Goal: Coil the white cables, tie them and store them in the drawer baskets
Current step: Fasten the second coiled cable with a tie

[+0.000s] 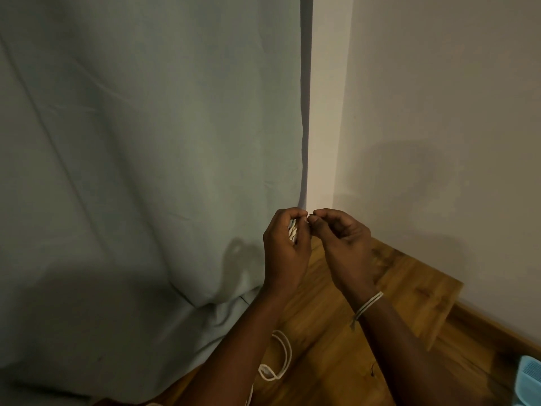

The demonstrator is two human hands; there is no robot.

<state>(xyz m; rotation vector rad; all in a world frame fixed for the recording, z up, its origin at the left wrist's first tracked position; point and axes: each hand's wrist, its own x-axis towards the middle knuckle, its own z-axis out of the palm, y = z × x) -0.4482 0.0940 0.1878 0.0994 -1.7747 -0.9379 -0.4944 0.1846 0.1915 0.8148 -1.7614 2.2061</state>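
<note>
My left hand (285, 247) is closed around a small bundle of coiled white cable (293, 232), held up in front of the curtain. Only a few strands show between the fingers. My right hand (341, 244) pinches a thin dark tie (310, 214) at the top of the bundle, fingertips almost touching the left thumb. More white cable (281, 358) lies in loose loops on the wooden table (409, 288) below my left forearm. A pale string bracelet circles my right wrist.
A grey-blue curtain (146, 171) hangs on the left and drapes onto the table. A plain wall (439, 112) stands behind on the right. A light blue plastic basket corner (530, 382) shows at the bottom right. A small dark tie (373, 370) lies on the wood.
</note>
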